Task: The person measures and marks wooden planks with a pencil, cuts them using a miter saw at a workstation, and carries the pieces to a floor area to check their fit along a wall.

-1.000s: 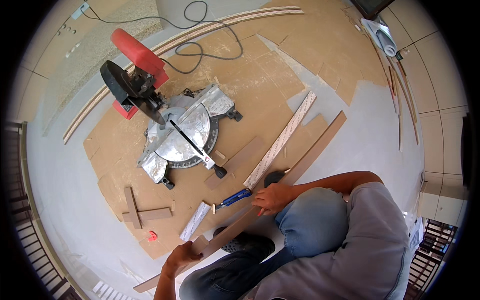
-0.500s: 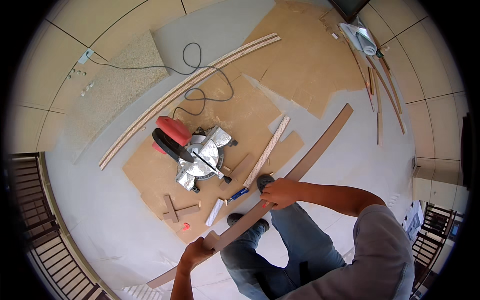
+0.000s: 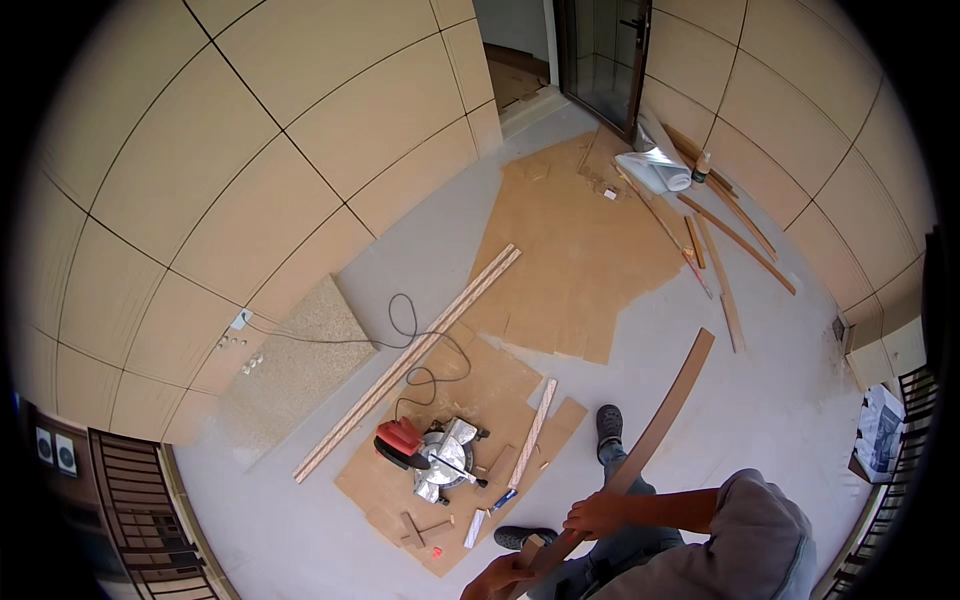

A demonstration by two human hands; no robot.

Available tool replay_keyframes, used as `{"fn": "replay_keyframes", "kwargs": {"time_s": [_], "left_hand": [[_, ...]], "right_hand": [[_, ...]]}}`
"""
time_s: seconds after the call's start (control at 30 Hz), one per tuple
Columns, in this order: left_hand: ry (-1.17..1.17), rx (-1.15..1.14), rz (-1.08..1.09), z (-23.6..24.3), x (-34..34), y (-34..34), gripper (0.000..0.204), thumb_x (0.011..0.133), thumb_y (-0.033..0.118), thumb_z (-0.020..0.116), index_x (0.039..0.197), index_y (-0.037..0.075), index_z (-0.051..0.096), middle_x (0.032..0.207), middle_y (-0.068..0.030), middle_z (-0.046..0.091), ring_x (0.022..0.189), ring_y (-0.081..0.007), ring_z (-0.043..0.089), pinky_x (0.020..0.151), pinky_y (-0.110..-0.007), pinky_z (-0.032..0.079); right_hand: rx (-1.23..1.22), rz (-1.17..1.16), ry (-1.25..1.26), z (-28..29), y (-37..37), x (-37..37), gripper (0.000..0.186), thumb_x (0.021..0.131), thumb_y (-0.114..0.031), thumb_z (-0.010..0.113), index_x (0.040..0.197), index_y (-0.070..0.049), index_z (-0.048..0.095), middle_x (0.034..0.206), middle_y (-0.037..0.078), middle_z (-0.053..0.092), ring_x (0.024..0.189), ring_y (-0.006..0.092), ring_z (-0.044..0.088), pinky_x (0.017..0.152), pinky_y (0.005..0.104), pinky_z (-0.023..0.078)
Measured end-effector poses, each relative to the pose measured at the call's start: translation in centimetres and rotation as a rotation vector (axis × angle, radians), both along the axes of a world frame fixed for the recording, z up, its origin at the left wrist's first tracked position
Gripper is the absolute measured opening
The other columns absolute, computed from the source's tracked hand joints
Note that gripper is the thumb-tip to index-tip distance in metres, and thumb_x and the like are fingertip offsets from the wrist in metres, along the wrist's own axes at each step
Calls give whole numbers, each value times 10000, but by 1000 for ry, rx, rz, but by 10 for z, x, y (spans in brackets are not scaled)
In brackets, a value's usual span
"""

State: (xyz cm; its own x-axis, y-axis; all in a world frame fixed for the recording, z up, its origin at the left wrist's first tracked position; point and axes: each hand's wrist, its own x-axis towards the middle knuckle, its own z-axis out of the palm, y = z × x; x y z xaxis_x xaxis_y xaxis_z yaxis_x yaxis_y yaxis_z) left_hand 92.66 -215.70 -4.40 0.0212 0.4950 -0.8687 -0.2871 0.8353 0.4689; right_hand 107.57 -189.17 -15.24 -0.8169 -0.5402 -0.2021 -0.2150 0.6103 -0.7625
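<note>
A long brown board [image 3: 672, 395] slants across my lap side, its far end raised to the upper right. My right hand [image 3: 597, 514] is closed over the board's middle, fingers wrapped on its edge. Lower left, my left hand [image 3: 500, 574] grips the board near its lower end, partly cut off by the picture's edge. A short brown block [image 3: 533, 550] sits against the board beside the left fingers; whether that hand also holds it is not clear.
A red-and-silver mitre saw [image 3: 440, 455] stands on cardboard [image 3: 370, 478], its cord [image 3: 437, 350] looping behind. Patterned strips [image 3: 410, 362], offcuts [image 3: 425, 532] and a blue-handled tool [image 3: 505, 498] lie nearby. Loose strips [image 3: 740, 240] and a silver roll [image 3: 660, 165] rest near the glass door [image 3: 605, 65].
My view has tilted up, bringing the wall and door in. One foot has stepped forward and right. Both hands still hold the board, now lower in the picture.
</note>
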Motion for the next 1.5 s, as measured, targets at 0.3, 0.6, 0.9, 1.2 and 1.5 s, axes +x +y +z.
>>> {"fn": "replay_keyframes", "kwargs": {"time_s": [0.3,0.6,0.9,1.2,1.5], "left_hand": [[467,144,-90,-18,10,274,684,772,494,858,1173,-29,677,1001,-151,748,869,-217,705,811,-349,554],[498,197,90,11,-39,489,493,810,349,862,1081,-27,696,926,-106,745,845,-138,673,767,-328,546],[445,173,382,-134,-206,648,513,1068,511,506,931,42,662,860,-40,624,848,-141,534,813,-321,454],[683,131,210,-67,-344,914,369,985,371,668,1112,26,646,773,-123,705,591,-194,670,534,-336,518],[471,2,261,-97,-439,1114,597,839,422,837,1179,-36,661,742,-80,665,551,-148,622,499,-306,503]], "right_hand": [[-27,-527,5,91,271,-7,544,889,-315,751,1340,-51,600,1328,99,632,1263,281,589,1028,427,508],[-286,-879,-220,59,392,-107,497,925,-366,734,1279,-28,651,1108,185,723,1038,320,709,875,421,553],[-505,-1479,-85,135,730,-151,389,892,-171,778,1234,-28,659,947,89,679,866,197,641,799,337,519],[-489,-1936,210,195,996,-147,254,960,-143,727,1167,-11,664,883,-43,527,791,77,466,718,247,415],[135,-2031,-157,29,1161,-199,291,884,-202,756,1068,-4,648,994,138,700,816,255,699,721,390,549]]}}
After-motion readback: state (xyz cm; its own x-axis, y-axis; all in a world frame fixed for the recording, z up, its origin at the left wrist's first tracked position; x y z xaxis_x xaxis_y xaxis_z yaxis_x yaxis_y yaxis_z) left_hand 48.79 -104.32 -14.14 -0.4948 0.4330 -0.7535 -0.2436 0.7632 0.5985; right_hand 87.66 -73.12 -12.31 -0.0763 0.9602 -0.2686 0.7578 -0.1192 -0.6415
